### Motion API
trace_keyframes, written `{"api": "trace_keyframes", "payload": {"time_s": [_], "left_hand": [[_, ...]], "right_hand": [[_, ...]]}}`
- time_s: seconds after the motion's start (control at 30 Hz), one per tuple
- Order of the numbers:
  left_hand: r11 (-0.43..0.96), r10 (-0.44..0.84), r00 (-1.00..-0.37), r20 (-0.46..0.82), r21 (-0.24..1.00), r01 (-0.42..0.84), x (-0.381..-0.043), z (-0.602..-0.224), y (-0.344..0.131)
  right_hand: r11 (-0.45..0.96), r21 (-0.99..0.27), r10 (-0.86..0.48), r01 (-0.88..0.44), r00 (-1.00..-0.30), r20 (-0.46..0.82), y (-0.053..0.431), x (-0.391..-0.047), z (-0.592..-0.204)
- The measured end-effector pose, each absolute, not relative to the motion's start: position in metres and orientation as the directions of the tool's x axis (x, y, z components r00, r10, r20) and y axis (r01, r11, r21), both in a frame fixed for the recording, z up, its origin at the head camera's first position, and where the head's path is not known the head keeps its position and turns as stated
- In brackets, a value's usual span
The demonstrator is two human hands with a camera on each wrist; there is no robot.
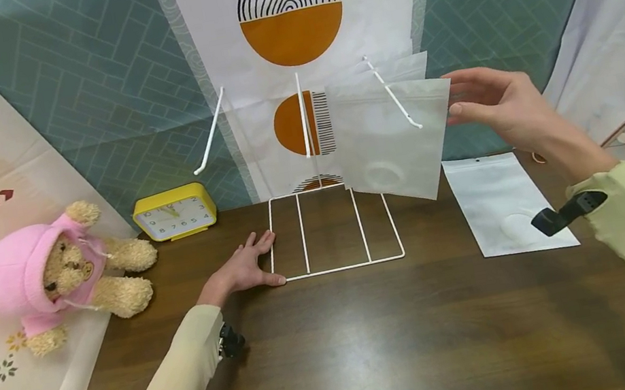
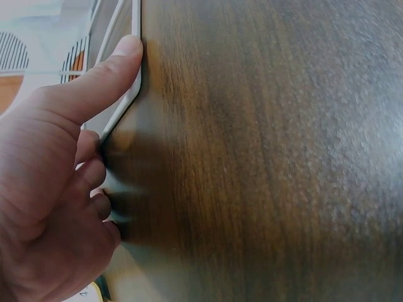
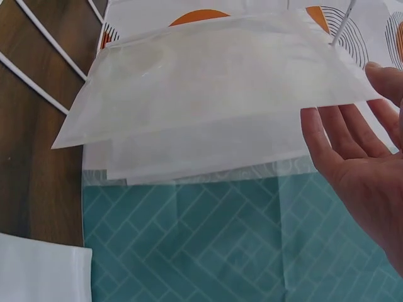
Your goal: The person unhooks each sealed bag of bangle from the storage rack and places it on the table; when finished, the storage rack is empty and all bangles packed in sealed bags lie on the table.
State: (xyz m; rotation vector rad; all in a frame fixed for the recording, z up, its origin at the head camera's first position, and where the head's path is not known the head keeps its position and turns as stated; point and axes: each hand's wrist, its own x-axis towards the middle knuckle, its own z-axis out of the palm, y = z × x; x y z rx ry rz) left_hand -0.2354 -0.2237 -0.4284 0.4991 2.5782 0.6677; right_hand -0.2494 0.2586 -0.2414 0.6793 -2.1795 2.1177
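Counted in the head view: hands, two, left [image 1: 246, 265] and right [image 1: 502, 101]; white wire rack, one [image 1: 337, 269]; upper prongs, three [image 1: 302, 114]; hanging zip pouches [image 1: 385, 145], 2 o'clock, at least two, overlap preventing an exact count; tabletop pouch [image 1: 496, 199], 3 o'clock, one; yellow clock [image 1: 176, 214], 9 o'clock, one; teddy bear [image 1: 67, 267], 9 o'clock, one.

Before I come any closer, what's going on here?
A person's left hand rests on the base of a white wire rack. Their right hand is at the corner of a translucent white plastic pouch on the rack's right prong; whether it grips is unclear. Another white plastic pouch lies on the brown wooden table to the rack's right.
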Motion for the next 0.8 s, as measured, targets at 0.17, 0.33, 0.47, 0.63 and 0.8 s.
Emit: {"api": "trace_keyframes", "payload": {"time_s": [0.17,0.33,0.47,0.63,0.8], "left_hand": [[0.823,0.424,-0.84,-0.338,0.53,0.203,-0.233,-0.428,-0.223],[0.82,0.43,-0.838,-0.337,0.534,0.206,-0.235,-0.427,-0.222],[0.822,0.437,-0.834,-0.337,0.527,0.218,-0.239,-0.424,-0.221],[0.825,0.431,-0.836,-0.339,0.524,0.213,-0.242,-0.421,-0.221],[0.828,0.426,-0.836,-0.347,0.522,0.205,-0.239,-0.424,-0.222]], "right_hand": [[0.001,-0.949,-0.275,-0.316,-0.912,0.303,0.25,-0.256,-0.243],[0.033,-0.949,-0.26,-0.314,-0.919,0.296,0.243,-0.262,-0.241],[0.007,-0.951,-0.248,-0.308,-0.922,0.296,0.239,-0.266,-0.24],[-0.068,-0.946,-0.26,-0.316,-0.91,0.323,0.237,-0.272,-0.238],[-0.143,-0.94,-0.287,-0.31,-0.896,0.339,0.234,-0.276,-0.244]]}}
